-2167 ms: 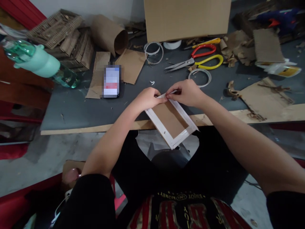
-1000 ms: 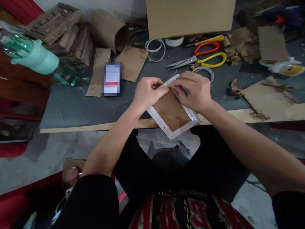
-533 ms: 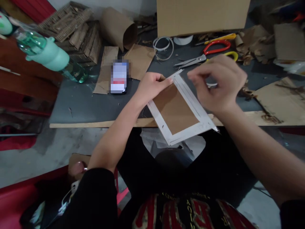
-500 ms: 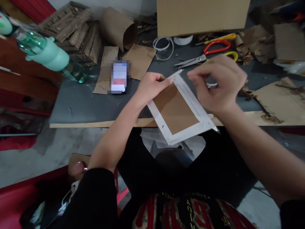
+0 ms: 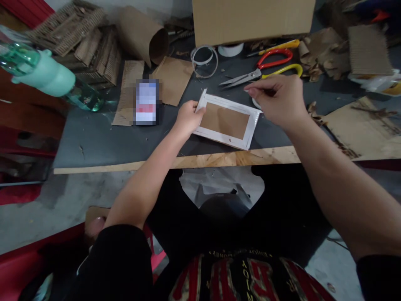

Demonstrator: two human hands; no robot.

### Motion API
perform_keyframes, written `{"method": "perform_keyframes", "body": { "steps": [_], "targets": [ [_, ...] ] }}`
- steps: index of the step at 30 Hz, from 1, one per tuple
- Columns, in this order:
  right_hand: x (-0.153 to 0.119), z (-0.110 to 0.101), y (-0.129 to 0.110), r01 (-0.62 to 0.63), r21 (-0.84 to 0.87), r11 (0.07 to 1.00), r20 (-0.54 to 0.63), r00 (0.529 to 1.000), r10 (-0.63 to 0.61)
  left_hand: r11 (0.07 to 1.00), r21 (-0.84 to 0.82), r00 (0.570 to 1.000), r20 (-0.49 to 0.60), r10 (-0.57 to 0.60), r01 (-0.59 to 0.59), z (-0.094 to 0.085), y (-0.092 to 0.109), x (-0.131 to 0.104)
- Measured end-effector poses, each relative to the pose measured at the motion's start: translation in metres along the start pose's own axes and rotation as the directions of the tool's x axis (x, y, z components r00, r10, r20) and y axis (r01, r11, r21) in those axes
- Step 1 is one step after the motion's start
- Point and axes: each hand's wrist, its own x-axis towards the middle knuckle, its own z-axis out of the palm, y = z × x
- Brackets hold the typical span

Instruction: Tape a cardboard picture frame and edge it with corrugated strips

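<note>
My left hand (image 5: 189, 119) grips the left end of a brown cardboard panel (image 5: 226, 121) edged with white strips, thumb on its face. The panel is tilted over the front part of the table, and a white strip sticks out past its upper left corner. Above and to the right of the panel's right end, my right hand (image 5: 280, 98) is closed in a pinch, apart from it. What the fingertips hold, if anything, is too small to make out. Scissors (image 5: 246, 78) with one red and one yellow handle lie just behind my right hand.
A phone (image 5: 145, 102) and cardboard pieces (image 5: 175, 79) lie at left, near a green bottle (image 5: 53, 75) and stacked corrugated cardboard (image 5: 94, 58). Tape rolls (image 5: 231, 49), a yellow-handled tool (image 5: 278, 47) and a cardboard box (image 5: 253, 21) are behind. Scraps (image 5: 354, 121) lie at right.
The panel has turned from slanting over the table's edge to lying more crosswise, farther onto the table. My right hand stays pinched and has shifted slightly; the view has moved a little.
</note>
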Motion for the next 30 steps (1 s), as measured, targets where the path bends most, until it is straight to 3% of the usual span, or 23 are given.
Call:
{"method": "perform_keyframes", "body": {
  "steps": [3,6,10,13,15,19,25,30],
  "targets": [
    [0.0,-0.002,-0.005,0.006,0.014,1.0,-0.035,0.999,-0.006,0.999,0.038,0.998,0.055,-0.007,0.005,0.004,-0.009,-0.005],
    [0.0,-0.002,-0.008,0.021,0.047,0.999,-0.015,1.0,-0.02,0.982,0.155,0.993,-0.031,0.11,-0.104,0.004,-0.015,-0.009],
    [-0.002,0.003,-0.013,0.035,0.139,0.99,0.141,0.988,-0.055,0.883,0.23,0.903,-0.035,0.428,-0.409,-0.004,-0.008,-0.014],
    [-0.005,0.009,-0.015,-0.004,0.257,0.966,0.263,0.962,-0.066,0.858,0.118,0.866,0.024,0.5,-0.499,-0.005,0.005,-0.02],
    [-0.007,0.013,-0.016,-0.092,0.349,0.933,0.342,0.939,-0.035,0.896,0.008,0.895,0.021,0.445,-0.445,-0.002,0.014,-0.025],
    [-0.009,0.021,-0.023,-0.239,0.478,0.845,0.497,0.867,-0.036,0.953,-0.224,0.972,0.067,0.224,-0.204,0.001,0.033,-0.035],
    [-0.014,0.026,-0.034,-0.246,0.507,0.826,0.574,0.812,-0.111,0.931,-0.363,0.982,0.16,0.102,-0.038,-0.001,0.044,-0.042],
    [-0.017,0.029,-0.036,-0.215,0.486,0.847,0.563,0.818,-0.116,0.925,-0.378,0.981,0.187,0.053,0.022,-0.001,0.045,-0.042]
  ]
}}
